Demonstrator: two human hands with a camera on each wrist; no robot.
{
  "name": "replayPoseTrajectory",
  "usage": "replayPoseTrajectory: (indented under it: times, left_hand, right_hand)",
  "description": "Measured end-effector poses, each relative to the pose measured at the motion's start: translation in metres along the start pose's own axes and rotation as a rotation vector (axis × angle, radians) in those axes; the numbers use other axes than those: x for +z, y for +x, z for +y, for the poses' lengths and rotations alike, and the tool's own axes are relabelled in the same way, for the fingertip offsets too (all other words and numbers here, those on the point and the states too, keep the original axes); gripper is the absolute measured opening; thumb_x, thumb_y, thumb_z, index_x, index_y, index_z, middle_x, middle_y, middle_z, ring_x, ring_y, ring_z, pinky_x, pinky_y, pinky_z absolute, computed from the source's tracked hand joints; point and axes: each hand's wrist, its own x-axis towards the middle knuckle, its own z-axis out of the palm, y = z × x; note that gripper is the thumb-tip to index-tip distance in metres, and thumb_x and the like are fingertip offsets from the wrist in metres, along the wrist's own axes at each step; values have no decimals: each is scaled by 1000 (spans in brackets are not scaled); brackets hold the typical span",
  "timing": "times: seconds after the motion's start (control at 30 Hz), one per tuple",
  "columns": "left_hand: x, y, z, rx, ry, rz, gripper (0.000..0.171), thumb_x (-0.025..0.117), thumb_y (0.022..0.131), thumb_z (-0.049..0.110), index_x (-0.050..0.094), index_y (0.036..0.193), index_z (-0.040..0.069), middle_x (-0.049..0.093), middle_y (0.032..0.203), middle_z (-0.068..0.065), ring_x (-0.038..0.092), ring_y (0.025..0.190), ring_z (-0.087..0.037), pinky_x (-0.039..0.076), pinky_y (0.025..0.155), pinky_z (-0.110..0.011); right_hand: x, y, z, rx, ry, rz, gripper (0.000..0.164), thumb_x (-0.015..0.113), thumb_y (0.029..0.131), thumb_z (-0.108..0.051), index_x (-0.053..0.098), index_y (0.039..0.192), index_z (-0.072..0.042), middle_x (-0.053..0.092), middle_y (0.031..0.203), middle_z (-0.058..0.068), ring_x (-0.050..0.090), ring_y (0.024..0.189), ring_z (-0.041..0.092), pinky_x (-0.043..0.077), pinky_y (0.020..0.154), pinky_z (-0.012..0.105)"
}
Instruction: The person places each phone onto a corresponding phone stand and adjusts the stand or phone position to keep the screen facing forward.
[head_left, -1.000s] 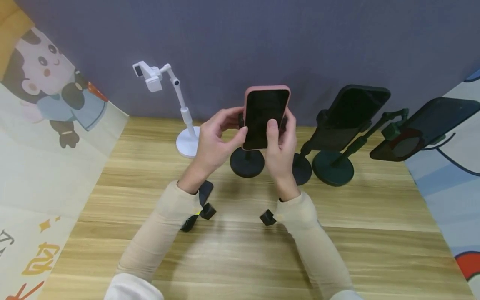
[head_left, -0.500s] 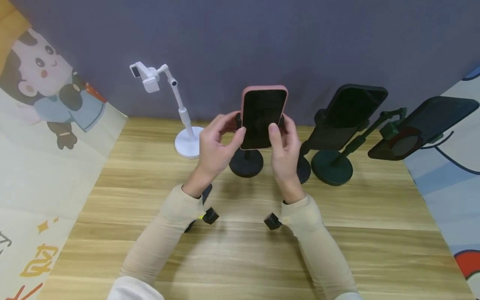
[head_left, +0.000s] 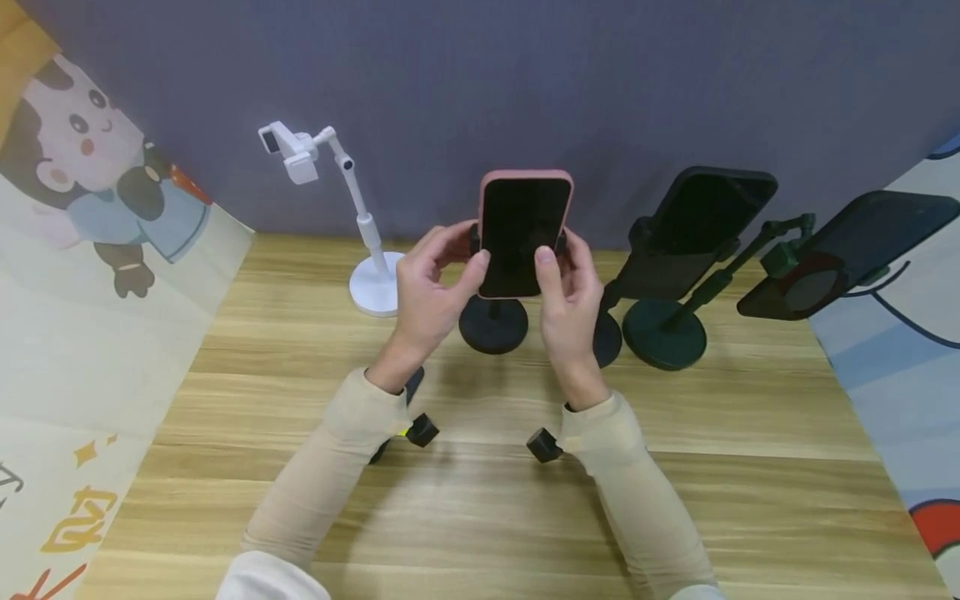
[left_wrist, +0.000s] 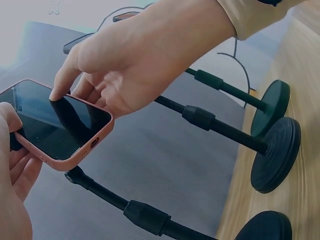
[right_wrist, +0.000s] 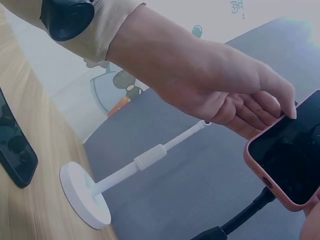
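Observation:
A phone in a pink case (head_left: 522,233) sits upright and slightly tilted in a black phone stand (head_left: 493,327), its dark screen toward me. At its left edge my left hand (head_left: 431,292) holds it, thumb on the front edge and fingers behind beside the clamp. My right hand (head_left: 573,312) grips the opposite side, its thumb (head_left: 548,265) over the lower right of the screen. From the left wrist view, the stand's black pole (left_wrist: 145,216) rises to the back of the phone. The clamp is mostly hidden by phone and fingers.
To the left stands a white phone stand (head_left: 372,285) with no phone in it. Two more stands, one black and one green (head_left: 664,335), hold dark phones (head_left: 701,233) at the right. Another phone (right_wrist: 17,150) lies flat under my left wrist. A grey panel (head_left: 420,83) rises behind.
My right hand has shifted slightly right and down, its thumb moving toward the phone's right edge. My left hand keeps its hold, and the phone stays in the stand.

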Motion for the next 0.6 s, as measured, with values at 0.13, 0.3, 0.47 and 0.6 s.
replayPoseTrajectory:
  times: [0.13, 0.3, 0.47, 0.6]
  left_hand:
    - [1, 0, 0, -10, 4, -6, 27, 64, 78, -13, 61, 104, -18, 62, 89, -26, 62, 77, -24, 56, 72, -32]
    - [1, 1, 1, -21, 30, 1, 26, 65, 79, -13, 60, 104, -20, 62, 88, -27, 63, 77, -24, 55, 72, -30]
    - [1, 1, -2, -27, 17, 7, 26, 63, 80, -12, 60, 104, -21, 62, 86, -28, 62, 76, -24, 55, 71, -27]
    - [3, -1, -12, -20, -21, 13, 26, 65, 80, -10, 62, 104, -18, 63, 88, -26, 63, 75, -23, 55, 69, -27]
  right_hand:
    - [-2, 0, -1, 28, 1, -20, 34, 54, 95, -10, 53, 126, 4, 58, 118, 14, 56, 104, 27, 49, 91, 32]
    - [-2, -1, -2, 18, -13, -6, 33, 55, 93, -8, 54, 123, 6, 60, 113, 13, 58, 98, 26, 51, 86, 29]
    - [-1, -4, -2, -6, -56, 6, 32, 57, 92, -7, 55, 121, 7, 62, 107, 11, 60, 92, 25, 52, 82, 27]
    - [-5, -2, -2, -8, -90, -7, 31, 56, 93, -8, 56, 121, 6, 62, 107, 10, 59, 91, 23, 51, 82, 27]
